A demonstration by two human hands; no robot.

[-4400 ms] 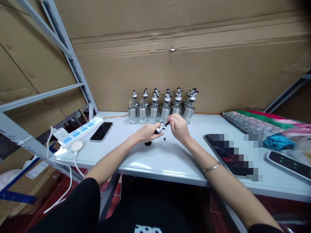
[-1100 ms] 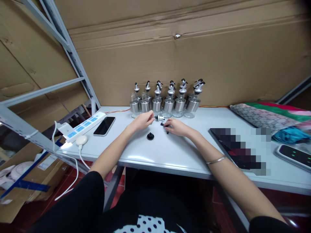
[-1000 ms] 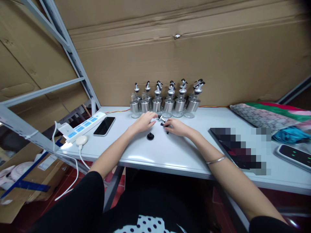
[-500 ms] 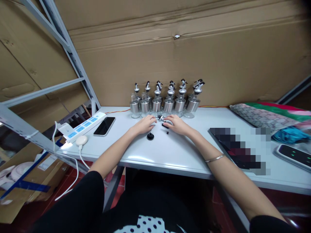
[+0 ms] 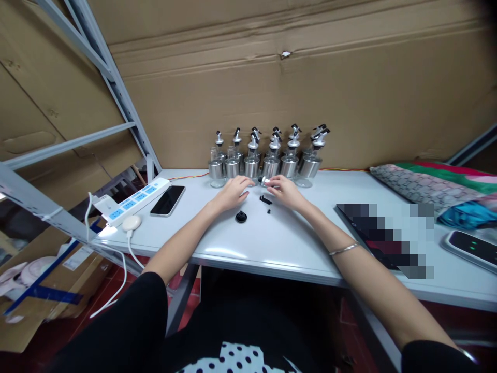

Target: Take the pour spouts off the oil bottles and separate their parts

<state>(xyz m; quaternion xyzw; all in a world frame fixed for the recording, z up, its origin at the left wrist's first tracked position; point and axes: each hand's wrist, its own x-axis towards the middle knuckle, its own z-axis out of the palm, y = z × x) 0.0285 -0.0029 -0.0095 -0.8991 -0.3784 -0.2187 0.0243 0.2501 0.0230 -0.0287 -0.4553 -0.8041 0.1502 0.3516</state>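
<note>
My right hand [image 5: 285,191] has its fingertips closed on a small silver-and-black pourer spout [image 5: 265,181] at the foot of the bottles. My left hand [image 5: 233,191] lies to the left of it, thumb and fingers apart, with nothing visible in them. Between the hands a black lever-like piece [image 5: 265,200] rests on the tabletop, and a tiny black part [image 5: 268,211] lies just nearer to me. A black ribbed stopper [image 5: 241,217] stands on its round base below my left hand.
Rows of glass bottles with steel sleeves [image 5: 271,167] stand against the cardboard; most carry pourers, while two at the front left have open necks. To the left are a phone [image 5: 167,200] and a power strip [image 5: 137,201]. A dark tablet-like thing [image 5: 357,225], partly pixelated, lies right.
My right hand has lifted off the black lever piece and moved back to the spout, which sits farther right. My left hand has shifted slightly away from me.
</note>
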